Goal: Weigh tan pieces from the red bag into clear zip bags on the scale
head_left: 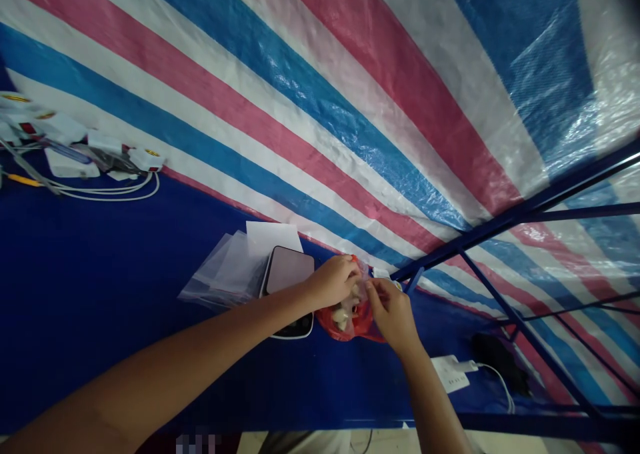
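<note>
A striped tarp [320, 107] in pink, white and blue hangs behind a blue surface [100, 294]. Taking the red bag [350, 317] as the landmark: it lies on the surface near the tarp's lower edge, with pale lumps showing inside. Left of the bag lies a scale [289, 281], and beyond that clear bags [220, 277] and white paper [273, 235]. Far left of the bag sit chargers and cables [95, 164]. The left hand [334, 281] pinches the bag's top edge; the right hand [393, 314] pinches it too, fingers narrow.
</note>
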The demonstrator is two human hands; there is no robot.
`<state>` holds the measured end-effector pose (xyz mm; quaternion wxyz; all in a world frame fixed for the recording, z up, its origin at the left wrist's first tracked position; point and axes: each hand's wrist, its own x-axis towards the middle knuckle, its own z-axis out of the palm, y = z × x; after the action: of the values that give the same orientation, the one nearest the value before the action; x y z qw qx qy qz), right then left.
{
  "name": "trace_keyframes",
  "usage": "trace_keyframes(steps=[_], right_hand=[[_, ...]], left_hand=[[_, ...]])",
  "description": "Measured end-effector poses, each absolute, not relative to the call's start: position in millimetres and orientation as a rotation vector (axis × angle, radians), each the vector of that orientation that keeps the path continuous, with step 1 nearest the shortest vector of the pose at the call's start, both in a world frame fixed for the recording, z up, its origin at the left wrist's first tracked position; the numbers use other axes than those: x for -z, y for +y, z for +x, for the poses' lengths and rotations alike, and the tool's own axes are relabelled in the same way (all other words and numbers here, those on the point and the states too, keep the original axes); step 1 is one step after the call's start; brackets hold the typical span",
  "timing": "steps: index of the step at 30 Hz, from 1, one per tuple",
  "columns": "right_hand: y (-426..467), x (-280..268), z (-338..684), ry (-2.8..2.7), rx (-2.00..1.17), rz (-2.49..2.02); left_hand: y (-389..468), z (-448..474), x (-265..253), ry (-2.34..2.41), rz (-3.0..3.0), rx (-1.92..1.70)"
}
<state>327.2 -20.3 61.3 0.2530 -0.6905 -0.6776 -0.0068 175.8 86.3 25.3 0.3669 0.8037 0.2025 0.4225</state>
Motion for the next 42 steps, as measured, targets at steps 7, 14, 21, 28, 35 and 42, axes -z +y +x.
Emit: trace_keyframes(steps=[7,14,21,28,35,42], right_hand=[[-24.9,-49.3,331.8,-1.839,-0.080,-1.933],[-30.1,-47.8,335.1,-1.832,-0.057,-1.928],[-29.6,-51.9,329.7,-1.795,-0.150,-1.889],[-25.0,-52.9,320.7,-1.855,-0.105,-1.911],[-11.9,-63.3,330.7,-1.827,-0.174,-1.890],[-6.7,-78.9,335.4,-1.898,-0.049,-1.914]], left_hand=[[81.3,158.9,-36.3,0.345,2.343,-0.830],[83.9,152.3,-39.2,0.264,2.506,-0.566],[91.0,156.4,-32.6,0.315,2.461,-0.755],[97.5,160.1,-27.6,0.421,2.374,-0.862],[106.5,157.8,-27.0,0.359,2.213,-0.969],[109.0,158.4,-32.9,0.412,1.882,-1.068]])
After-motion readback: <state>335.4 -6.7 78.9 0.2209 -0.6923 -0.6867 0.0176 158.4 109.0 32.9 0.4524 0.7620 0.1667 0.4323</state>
